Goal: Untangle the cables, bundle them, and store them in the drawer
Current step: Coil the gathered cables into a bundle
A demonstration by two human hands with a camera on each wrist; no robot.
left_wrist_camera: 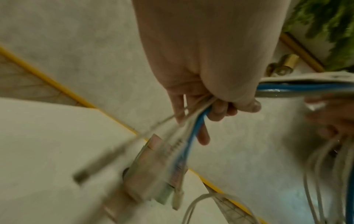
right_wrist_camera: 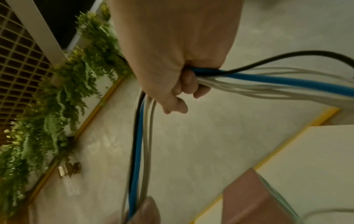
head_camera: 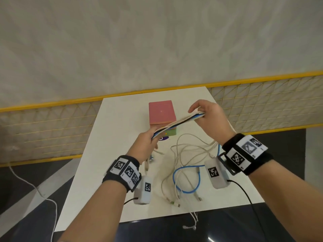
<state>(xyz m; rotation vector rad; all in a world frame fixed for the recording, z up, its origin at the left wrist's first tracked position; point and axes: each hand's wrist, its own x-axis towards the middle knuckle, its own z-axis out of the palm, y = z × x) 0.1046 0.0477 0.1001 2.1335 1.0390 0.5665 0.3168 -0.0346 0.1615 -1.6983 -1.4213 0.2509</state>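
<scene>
Now — cables (head_camera: 178, 123) stretched between hands; fingers (right_wrist_camera: 184, 84) curled round both ends

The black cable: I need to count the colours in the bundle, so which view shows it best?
The right wrist view: the black cable runs sharp and separate beside the blue cable out of the right hand. The head view shows only a thin dark streak in the stretched bundle. In the blurred left wrist view I cannot make it out.
</scene>
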